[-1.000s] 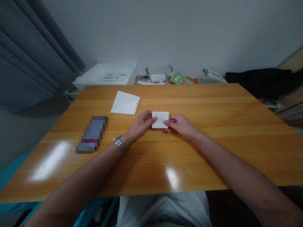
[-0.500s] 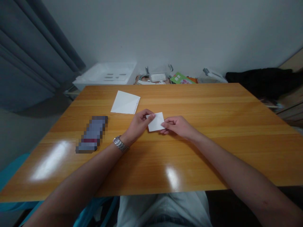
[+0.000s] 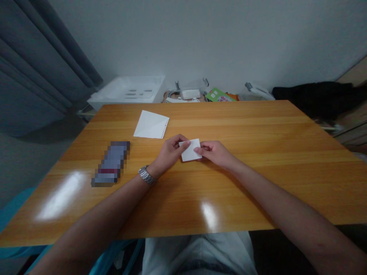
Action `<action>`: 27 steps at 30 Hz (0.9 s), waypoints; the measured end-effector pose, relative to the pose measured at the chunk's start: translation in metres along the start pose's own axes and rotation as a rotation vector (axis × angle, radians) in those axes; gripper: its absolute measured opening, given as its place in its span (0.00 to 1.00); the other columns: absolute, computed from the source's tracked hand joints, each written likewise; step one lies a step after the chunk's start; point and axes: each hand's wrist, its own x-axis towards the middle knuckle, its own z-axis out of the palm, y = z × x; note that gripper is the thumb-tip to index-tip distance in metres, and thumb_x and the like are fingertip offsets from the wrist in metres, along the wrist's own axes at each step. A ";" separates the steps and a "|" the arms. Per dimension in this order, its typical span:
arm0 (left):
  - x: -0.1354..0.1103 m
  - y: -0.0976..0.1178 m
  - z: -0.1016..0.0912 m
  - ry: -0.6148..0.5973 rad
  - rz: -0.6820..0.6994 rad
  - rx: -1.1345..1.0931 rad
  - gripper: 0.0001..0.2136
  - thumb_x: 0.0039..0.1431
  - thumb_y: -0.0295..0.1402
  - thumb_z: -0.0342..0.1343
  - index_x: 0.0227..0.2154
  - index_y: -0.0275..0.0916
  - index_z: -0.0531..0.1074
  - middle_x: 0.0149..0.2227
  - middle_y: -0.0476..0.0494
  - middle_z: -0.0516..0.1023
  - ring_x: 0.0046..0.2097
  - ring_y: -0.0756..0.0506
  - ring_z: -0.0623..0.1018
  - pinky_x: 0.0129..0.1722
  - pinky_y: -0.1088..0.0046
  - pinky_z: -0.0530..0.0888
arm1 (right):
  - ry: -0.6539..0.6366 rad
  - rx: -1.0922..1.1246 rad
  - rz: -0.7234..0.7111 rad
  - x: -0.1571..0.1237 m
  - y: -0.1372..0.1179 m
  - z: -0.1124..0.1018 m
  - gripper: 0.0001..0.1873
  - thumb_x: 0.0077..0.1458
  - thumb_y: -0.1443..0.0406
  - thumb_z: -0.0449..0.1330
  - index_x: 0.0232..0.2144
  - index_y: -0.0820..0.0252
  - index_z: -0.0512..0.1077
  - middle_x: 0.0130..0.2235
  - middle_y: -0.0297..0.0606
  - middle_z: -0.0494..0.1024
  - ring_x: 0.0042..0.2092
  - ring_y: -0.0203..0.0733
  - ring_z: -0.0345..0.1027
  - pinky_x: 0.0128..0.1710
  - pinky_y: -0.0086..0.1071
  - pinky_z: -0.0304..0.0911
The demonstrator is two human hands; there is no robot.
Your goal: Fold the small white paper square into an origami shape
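Between my hands is a small white piece of paper [image 3: 189, 153], roughly square and held a little above the table. My left hand [image 3: 171, 150] pinches its upper left part, thumb on top and fingers behind. On the right edge, my right hand [image 3: 214, 151] grips it the same way, with the fingertips partly hidden under the paper. A larger white sheet of paper [image 3: 151, 124] with a row of punched holes along its right side lies flat on the table, beyond my left hand.
A blurred-out flat object [image 3: 111, 164] lies left of my left forearm on the glossy wooden table [image 3: 258, 130]. Behind the far edge stand a white plastic tub [image 3: 126, 91], a green booklet [image 3: 219, 95] and dark cloth [image 3: 318, 97]. A blue chair [image 3: 14, 210] is at the lower left.
The small paper has shifted slightly right and toward me, with my left hand moving along. My right thumb now lies further over the paper. The larger sheet stays put.
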 end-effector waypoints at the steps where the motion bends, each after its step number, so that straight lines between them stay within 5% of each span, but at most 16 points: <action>1: -0.001 0.001 0.001 -0.009 -0.001 0.004 0.13 0.63 0.42 0.61 0.33 0.36 0.73 0.28 0.49 0.74 0.29 0.51 0.71 0.27 0.77 0.66 | 0.009 -0.031 -0.009 0.000 -0.001 0.000 0.22 0.57 0.48 0.64 0.30 0.63 0.76 0.31 0.40 0.80 0.32 0.40 0.73 0.32 0.32 0.66; 19: -0.004 0.007 0.003 -0.168 0.018 0.145 0.12 0.63 0.42 0.61 0.36 0.37 0.77 0.37 0.43 0.81 0.37 0.47 0.77 0.35 0.74 0.73 | -0.110 -0.252 0.032 -0.006 -0.007 0.000 0.21 0.58 0.50 0.62 0.24 0.61 0.72 0.23 0.32 0.72 0.24 0.33 0.60 0.24 0.29 0.50; 27: -0.001 0.003 0.002 -0.117 0.020 0.093 0.12 0.63 0.42 0.61 0.34 0.37 0.75 0.32 0.45 0.79 0.33 0.49 0.75 0.31 0.76 0.71 | -0.120 -0.134 0.032 -0.007 -0.011 0.004 0.22 0.59 0.48 0.61 0.28 0.62 0.74 0.26 0.36 0.77 0.27 0.35 0.67 0.27 0.29 0.59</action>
